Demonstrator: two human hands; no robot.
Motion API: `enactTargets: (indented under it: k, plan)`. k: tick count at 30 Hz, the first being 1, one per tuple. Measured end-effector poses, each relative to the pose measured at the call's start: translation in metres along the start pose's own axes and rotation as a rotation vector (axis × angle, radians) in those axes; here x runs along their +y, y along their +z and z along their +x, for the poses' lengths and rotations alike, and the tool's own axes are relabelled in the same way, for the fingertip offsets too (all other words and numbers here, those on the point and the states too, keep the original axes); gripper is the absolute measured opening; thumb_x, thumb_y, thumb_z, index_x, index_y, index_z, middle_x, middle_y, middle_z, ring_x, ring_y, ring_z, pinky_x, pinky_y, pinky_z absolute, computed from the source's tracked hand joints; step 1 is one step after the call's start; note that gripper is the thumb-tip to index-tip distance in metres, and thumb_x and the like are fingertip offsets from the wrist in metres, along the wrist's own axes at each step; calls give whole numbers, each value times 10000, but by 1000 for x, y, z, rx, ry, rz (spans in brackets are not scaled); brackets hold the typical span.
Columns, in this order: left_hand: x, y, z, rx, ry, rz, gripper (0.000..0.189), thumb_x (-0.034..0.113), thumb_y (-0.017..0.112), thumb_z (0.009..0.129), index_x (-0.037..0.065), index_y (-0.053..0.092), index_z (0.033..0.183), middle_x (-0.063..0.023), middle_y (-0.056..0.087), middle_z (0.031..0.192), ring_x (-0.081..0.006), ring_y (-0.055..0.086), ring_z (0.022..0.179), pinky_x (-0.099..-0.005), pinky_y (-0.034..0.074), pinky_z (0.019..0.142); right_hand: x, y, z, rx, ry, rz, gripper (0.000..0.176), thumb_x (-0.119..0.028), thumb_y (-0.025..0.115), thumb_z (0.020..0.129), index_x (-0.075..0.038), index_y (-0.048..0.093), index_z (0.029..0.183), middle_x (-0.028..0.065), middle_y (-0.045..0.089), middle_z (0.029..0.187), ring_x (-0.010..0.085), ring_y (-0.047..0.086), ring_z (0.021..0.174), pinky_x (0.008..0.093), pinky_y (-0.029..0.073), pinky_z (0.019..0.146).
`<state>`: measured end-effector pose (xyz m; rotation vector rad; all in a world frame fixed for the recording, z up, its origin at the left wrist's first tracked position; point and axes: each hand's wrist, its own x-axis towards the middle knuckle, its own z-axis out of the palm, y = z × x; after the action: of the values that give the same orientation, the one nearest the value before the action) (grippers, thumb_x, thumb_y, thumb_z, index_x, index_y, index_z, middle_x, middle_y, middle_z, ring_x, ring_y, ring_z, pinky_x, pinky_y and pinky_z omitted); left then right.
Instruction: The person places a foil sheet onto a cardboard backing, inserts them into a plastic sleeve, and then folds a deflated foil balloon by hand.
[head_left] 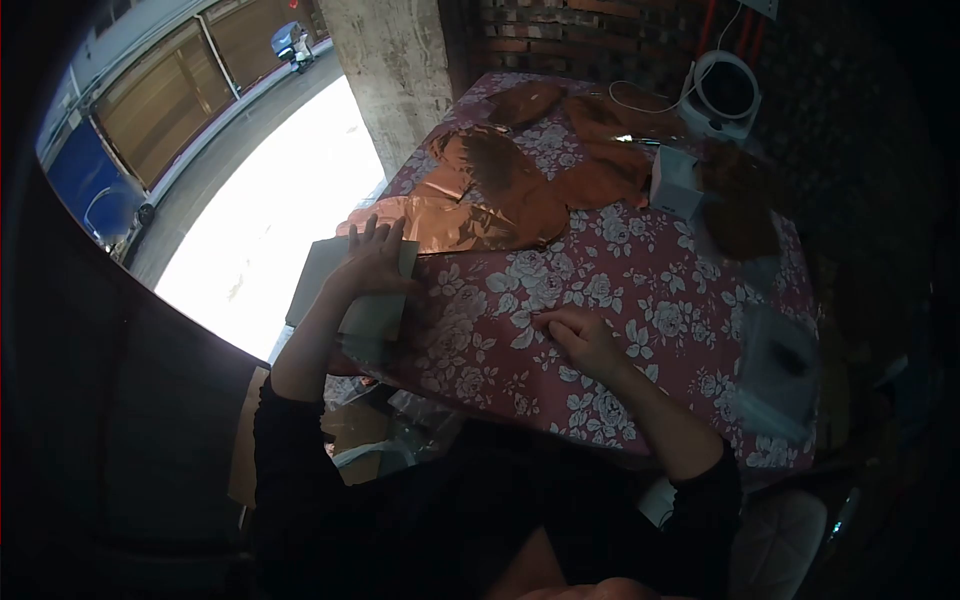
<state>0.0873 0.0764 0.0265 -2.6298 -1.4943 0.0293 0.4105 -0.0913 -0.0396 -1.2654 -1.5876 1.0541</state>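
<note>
My left hand (372, 264) lies flat with fingers spread on a pale grey-green rectangular board or stack (325, 265) at the table's left edge. Its fingertips reach the near edge of shiny copper-coloured foil sheets (470, 222). The board partly overhangs the table. Over the middle of the flowered cloth, my right hand (585, 342) is closed, thumb and forefinger towards the left. Whatever may be inside its curled fingers is hidden. No object sticks out of it.
A red tablecloth with white flowers (620, 290) covers the table. Towards the back right stand a small white box (676, 182) and a white round-faced device (722, 98) with a cable. Clear plastic bags (778, 375) lie at the right. A concrete pillar (392, 70) rises beyond the left corner.
</note>
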Motion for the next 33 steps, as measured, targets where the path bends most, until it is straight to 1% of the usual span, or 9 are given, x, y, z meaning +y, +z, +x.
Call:
enactTargets:
  k: [6,9,12,16,19,21,29,31,33]
  plan:
    - [-21,10,3,-76,4,-391,1003,529,774,671,25,338,1422,-254,437,1351,-420,343,1346,-626,139,1126,-1,-2,0,-35,19,-32,250,-125,528,953,-12,677,1118,125,699,1044,195,666,970,321,521,845]
    - [-11,1,0,-66,-6,-256,953,489,794,676,41,370,1402,-244,453,1317,-417,364,1324,-611,145,1125,3,-2,0,-50,-12,9,256,-121,502,964,0,672,1112,67,675,933,98,615,787,262,499,701]
    - [15,-4,14,274,62,-23,754,415,773,736,34,475,1315,-211,507,1252,-390,457,1242,-534,285,1091,13,-1,3,-34,-141,-60,250,-115,509,956,5,671,1104,91,687,978,142,640,890,292,505,793]
    - [52,-10,58,293,524,-339,261,233,689,820,6,618,928,-159,604,1012,-339,577,1037,-403,493,859,11,-1,3,-49,-95,-25,246,-110,516,948,6,671,1099,101,688,988,165,646,925,307,505,828]
    - [80,16,92,345,630,-302,246,224,682,809,6,620,905,-159,606,988,-346,588,989,-426,508,821,9,-2,2,-50,-103,-36,244,-113,519,948,1,673,1099,102,686,988,168,643,928,305,503,832]
    - [95,20,101,211,601,-203,413,206,751,751,-17,593,1060,-170,599,1046,-341,608,1000,-416,506,840,8,-2,1,-50,-99,-54,243,-116,519,949,-2,673,1100,102,685,989,169,640,936,305,501,837]
    - [108,46,118,263,583,-133,201,138,635,767,-23,649,886,-176,611,931,-366,619,894,-440,508,757,10,0,1,-44,-136,-80,239,-149,541,954,-5,680,1084,119,697,1013,207,656,963,332,512,839]
    - [112,46,128,29,293,-217,223,119,658,715,-22,656,887,-202,618,916,-357,629,870,-415,508,724,8,0,0,-45,-114,-59,238,-151,542,954,-5,680,1082,121,698,1014,207,657,963,332,513,838]
    - [104,53,140,128,351,-256,244,189,644,756,-33,654,857,-223,633,890,-384,635,815,-439,513,698,7,1,-1,-48,-92,-44,238,-153,543,955,-5,681,1080,122,700,1016,208,659,964,332,513,837]
